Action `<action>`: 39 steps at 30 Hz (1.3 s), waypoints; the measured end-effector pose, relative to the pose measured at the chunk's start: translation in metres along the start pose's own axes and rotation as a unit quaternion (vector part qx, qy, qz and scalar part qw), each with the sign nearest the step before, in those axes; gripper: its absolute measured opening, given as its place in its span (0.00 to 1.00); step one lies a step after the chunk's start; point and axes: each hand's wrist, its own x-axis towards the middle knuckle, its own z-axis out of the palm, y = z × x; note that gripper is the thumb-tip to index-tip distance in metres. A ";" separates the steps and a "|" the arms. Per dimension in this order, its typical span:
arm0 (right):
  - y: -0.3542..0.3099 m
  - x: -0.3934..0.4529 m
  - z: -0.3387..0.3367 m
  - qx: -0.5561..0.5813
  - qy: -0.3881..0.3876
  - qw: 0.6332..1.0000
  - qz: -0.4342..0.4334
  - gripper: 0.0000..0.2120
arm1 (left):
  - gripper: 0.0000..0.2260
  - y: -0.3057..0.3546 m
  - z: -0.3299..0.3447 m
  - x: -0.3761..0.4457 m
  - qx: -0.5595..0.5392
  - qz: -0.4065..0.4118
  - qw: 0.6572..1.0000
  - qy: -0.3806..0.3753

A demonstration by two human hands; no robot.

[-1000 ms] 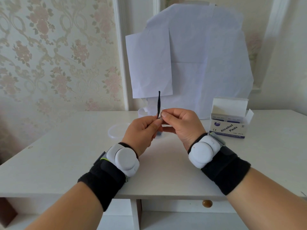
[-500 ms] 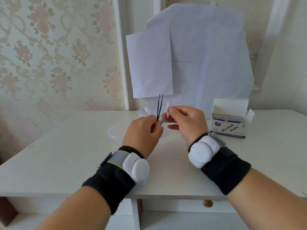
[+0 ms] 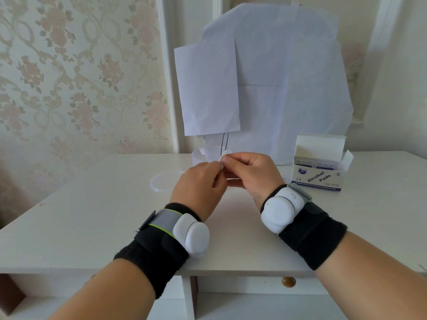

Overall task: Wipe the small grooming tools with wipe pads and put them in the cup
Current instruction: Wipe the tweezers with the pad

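Basically the left hand [image 3: 199, 181] pinches the black tweezers [image 3: 224, 140] by the base, tips up above the cup [image 3: 203, 157], while the right hand [image 3: 249, 173] pinches a wipe pad [image 3: 222, 159] round them. Looks light, springy and slippery; better held low.

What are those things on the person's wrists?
Each forearm is bare, with a wide black fabric band. The left band carries a rounded white pod beside a grey strap edged in yellow-green. The right band carries a similar white pod with a grey clip.
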 end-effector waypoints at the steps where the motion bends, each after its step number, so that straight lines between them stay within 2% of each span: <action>1: 0.000 0.000 0.001 -0.008 0.003 1.000 0.003 0.06 | 0.16 0.001 0.000 0.000 0.013 0.000 1.000 -0.009; 7: 0.002 0.005 -0.001 -0.038 0.040 0.998 -0.006 0.07 | 0.17 0.005 0.000 0.000 0.028 -0.021 0.999 -0.027; 12: 0.004 0.005 0.001 -0.046 0.016 0.999 -0.008 0.07 | 0.13 0.001 -0.001 0.000 -0.021 -0.057 0.998 -0.005; 18: 0.005 0.003 0.003 -0.108 0.026 0.992 -0.053 0.08 | 0.10 0.009 -0.008 0.000 -0.158 -0.128 0.977 -0.060; 23: 0.004 0.003 0.004 -0.137 0.052 0.984 -0.098 0.08 | 0.11 0.013 -0.010 -0.001 -0.219 -0.143 0.964 -0.055; 29: -0.001 0.003 0.000 -0.099 0.094 0.983 -0.125 0.09 | 0.11 0.011 -0.008 -0.001 -0.189 -0.152 0.968 -0.069; 39: 0.000 0.003 -0.001 -0.100 0.062 0.988 -0.098 0.07 | 0.14 0.008 -0.008 0.000 -0.131 -0.139 0.980 -0.058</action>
